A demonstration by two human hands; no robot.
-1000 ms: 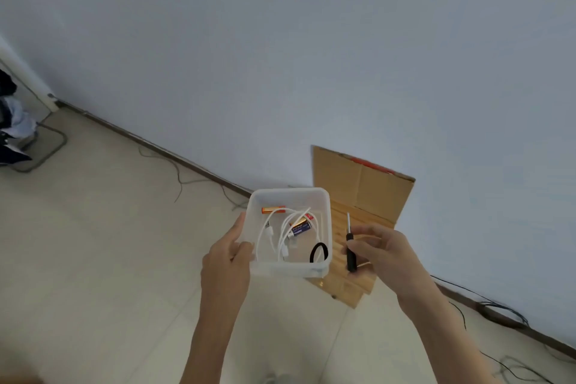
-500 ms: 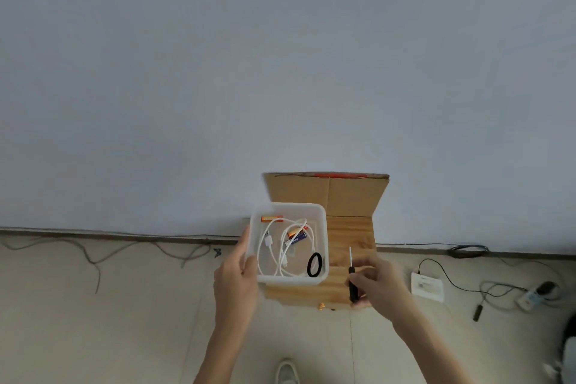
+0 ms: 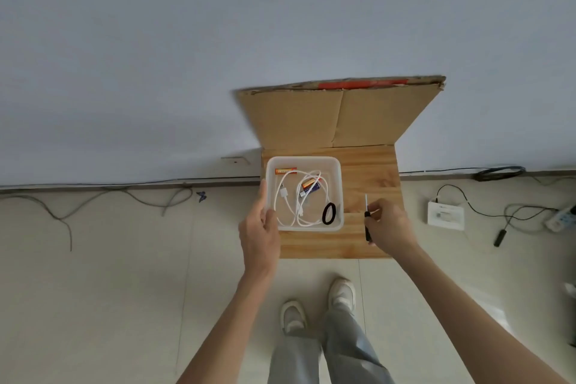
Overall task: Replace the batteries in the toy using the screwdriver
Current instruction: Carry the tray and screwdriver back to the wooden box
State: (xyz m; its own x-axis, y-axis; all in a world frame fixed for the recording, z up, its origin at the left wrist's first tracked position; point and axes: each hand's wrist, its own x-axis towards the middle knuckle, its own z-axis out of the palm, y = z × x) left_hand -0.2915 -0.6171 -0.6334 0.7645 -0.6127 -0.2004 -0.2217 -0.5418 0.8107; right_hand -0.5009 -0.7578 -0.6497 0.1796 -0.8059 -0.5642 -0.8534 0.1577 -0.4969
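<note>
**Carrying the battery tray and screwdriver to the bench**

Standing over a low wooden board (image 3: 367,171), the person holds a white plastic tray (image 3: 339,184) by its left wall in the left hand (image 3: 260,234), thumb hooked over the rim and fingers out of sight beneath. The right hand (image 3: 389,226) is clenched around a small screwdriver (image 3: 367,218), black handle in the fist and thin shaft pointing up and away. Whether the tray rests on the board or hangs just above it cannot be told.

Inside the tray lie an orange battery (image 3: 285,171) near the far wall, two more batteries (image 3: 311,185) side by side in the middle, a coiled white cable (image 3: 293,206) and a black ring (image 3: 328,213) at the near right corner. No toy is in view.

The tray looks light and slightly flexible, so a one-sided pinch probably lets it sag; the batteries are smooth cylinders that would likely roll if it tilts. The screwdriver is slim and stiff, best held by the handle as it is.

The board looks smooth and flat. A cardboard sheet (image 3: 336,118) leans against the pale wall (image 3: 218,25) behind it. The tiled floor (image 3: 109,290) carries loose wires, a white adapter (image 3: 445,215) and a power strip at the right.
</note>
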